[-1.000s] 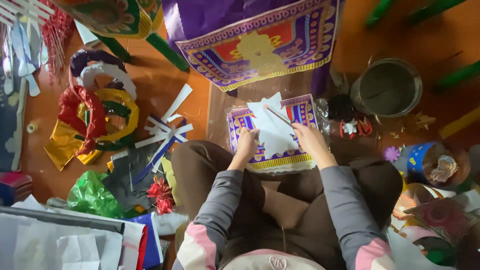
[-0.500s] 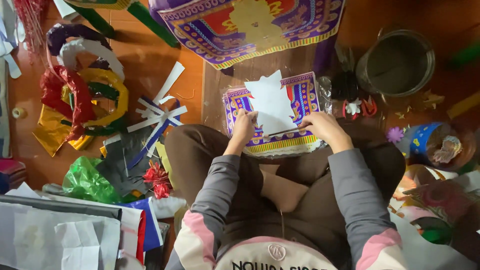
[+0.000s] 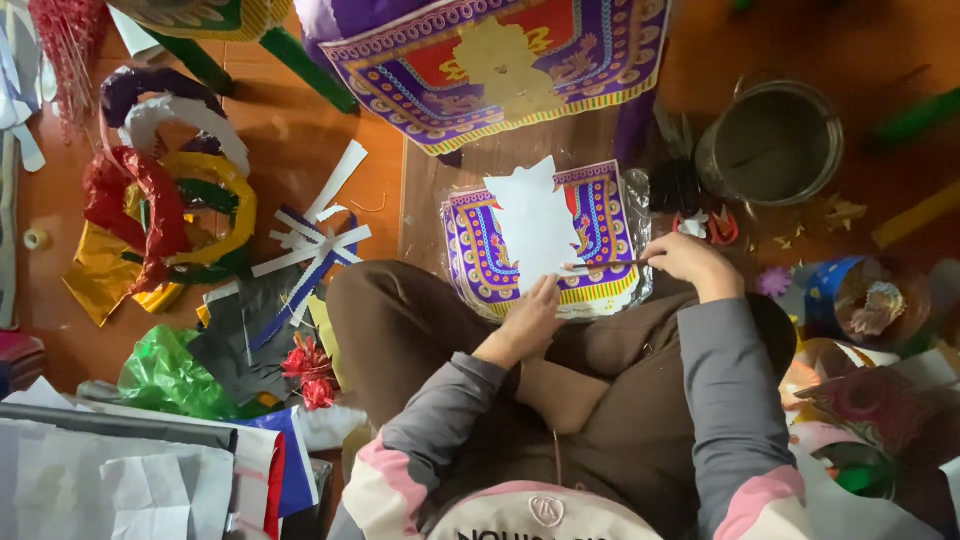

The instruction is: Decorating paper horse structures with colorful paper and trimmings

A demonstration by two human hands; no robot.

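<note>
I sit cross-legged on the floor over a stack of purple patterned paper sheets (image 3: 600,225). A white cut-out paper shape (image 3: 532,222) lies on top of the stack. My left hand (image 3: 530,315) presses flat on the near edge of the stack and the white shape. My right hand (image 3: 690,262) grips a thin stick (image 3: 605,265) that points left across the bottom of the sheets.
A metal pot (image 3: 775,145) stands to the upper right. A large purple and red decorated panel (image 3: 500,60) lies ahead. Coloured foil rings (image 3: 170,190), white paper strips (image 3: 310,245), a green plastic bag (image 3: 165,375) and red foil flowers (image 3: 310,365) litter the left. Decorated cups (image 3: 865,300) sit right.
My left hand slid from the stack's left side down to its near edge. My right hand dropped to the lower right, the stick now lying level across the sheets.
</note>
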